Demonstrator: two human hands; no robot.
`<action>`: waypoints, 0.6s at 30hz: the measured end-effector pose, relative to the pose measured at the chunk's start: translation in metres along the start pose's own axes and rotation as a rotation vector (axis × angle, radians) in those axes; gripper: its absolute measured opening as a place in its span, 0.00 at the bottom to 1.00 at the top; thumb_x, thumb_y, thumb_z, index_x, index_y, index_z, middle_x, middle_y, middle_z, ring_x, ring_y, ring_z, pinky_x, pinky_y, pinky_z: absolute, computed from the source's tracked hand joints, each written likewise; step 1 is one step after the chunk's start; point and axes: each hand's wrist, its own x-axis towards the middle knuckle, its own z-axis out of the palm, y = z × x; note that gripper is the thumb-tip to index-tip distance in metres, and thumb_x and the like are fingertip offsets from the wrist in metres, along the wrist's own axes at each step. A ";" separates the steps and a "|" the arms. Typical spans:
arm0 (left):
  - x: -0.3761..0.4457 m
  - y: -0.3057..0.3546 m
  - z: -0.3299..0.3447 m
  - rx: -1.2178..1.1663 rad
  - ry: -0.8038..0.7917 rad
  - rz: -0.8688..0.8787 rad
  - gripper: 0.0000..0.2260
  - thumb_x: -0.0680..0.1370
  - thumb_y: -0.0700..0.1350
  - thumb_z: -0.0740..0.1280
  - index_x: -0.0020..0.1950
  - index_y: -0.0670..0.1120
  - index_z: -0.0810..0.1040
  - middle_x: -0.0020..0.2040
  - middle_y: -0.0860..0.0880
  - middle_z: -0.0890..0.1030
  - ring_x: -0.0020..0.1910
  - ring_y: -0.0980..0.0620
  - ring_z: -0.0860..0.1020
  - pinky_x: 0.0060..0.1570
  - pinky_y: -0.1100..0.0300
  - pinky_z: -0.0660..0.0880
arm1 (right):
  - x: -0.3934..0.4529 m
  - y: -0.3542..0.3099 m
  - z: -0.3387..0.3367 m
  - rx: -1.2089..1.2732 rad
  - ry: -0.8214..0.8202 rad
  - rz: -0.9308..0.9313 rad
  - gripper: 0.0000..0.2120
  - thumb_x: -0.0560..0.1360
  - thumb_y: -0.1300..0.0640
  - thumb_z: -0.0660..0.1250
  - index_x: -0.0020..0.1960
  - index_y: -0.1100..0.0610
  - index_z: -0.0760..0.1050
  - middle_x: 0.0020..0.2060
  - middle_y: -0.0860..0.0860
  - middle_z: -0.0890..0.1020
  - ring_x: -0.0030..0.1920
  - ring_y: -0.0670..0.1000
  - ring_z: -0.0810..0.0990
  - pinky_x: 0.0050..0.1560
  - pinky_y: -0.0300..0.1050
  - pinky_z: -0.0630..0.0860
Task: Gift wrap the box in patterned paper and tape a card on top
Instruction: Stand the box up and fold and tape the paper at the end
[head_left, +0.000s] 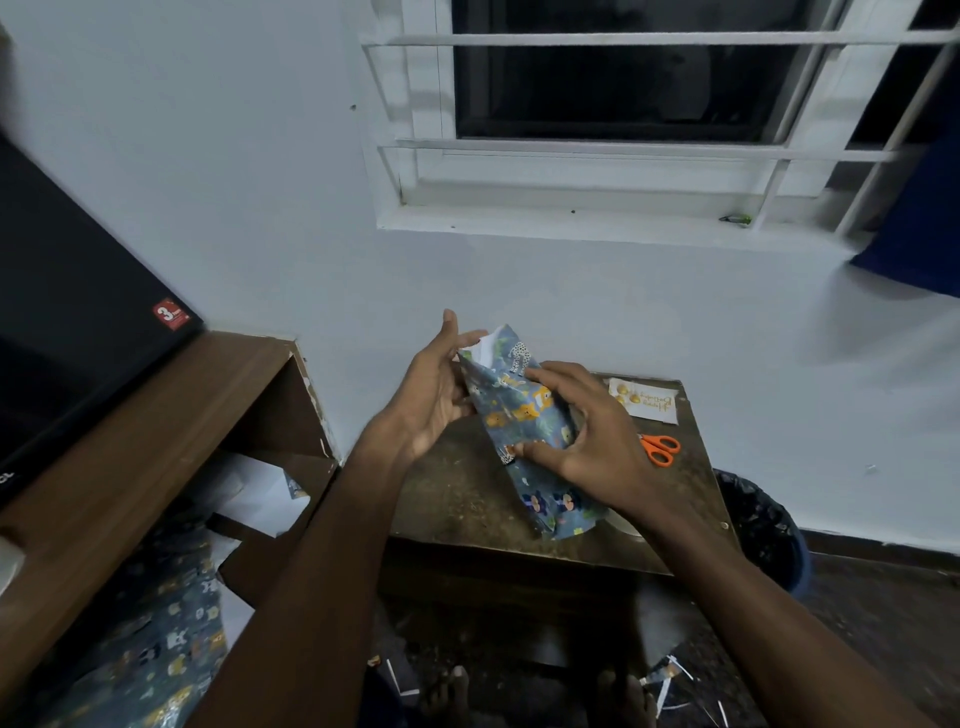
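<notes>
the box (524, 421), mostly covered in blue animal-print paper, was held tilted above the bench (467, 499). the right hand (582, 441) gripped its top face, fingers curled over; the left hand (436, 389) seemed to cup its far end, fingers fairly straight. a card (647, 401) and orange scissors (660, 448) lay behind.

Glossy patterned paper (524, 415), scuffed wooden table (467, 499)
</notes>
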 end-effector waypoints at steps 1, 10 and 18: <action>0.000 0.001 -0.001 0.011 0.010 0.008 0.32 0.79 0.70 0.65 0.74 0.48 0.76 0.66 0.43 0.84 0.64 0.43 0.83 0.69 0.40 0.76 | 0.000 0.000 0.000 -0.032 0.000 -0.011 0.39 0.66 0.49 0.83 0.74 0.49 0.74 0.69 0.41 0.74 0.66 0.40 0.75 0.64 0.47 0.77; -0.005 -0.005 0.012 0.433 0.247 0.167 0.12 0.72 0.36 0.78 0.54 0.43 0.88 0.45 0.47 0.89 0.42 0.51 0.86 0.43 0.58 0.83 | -0.004 0.002 0.010 -0.312 -0.062 -0.104 0.40 0.69 0.45 0.78 0.78 0.48 0.69 0.74 0.43 0.71 0.71 0.47 0.73 0.60 0.48 0.80; -0.008 0.014 -0.011 0.552 0.043 -0.116 0.12 0.73 0.35 0.79 0.54 0.46 0.86 0.51 0.44 0.89 0.46 0.47 0.86 0.55 0.52 0.83 | -0.006 -0.003 0.008 -0.289 -0.189 -0.195 0.41 0.69 0.45 0.77 0.79 0.44 0.66 0.75 0.40 0.68 0.70 0.46 0.73 0.52 0.49 0.81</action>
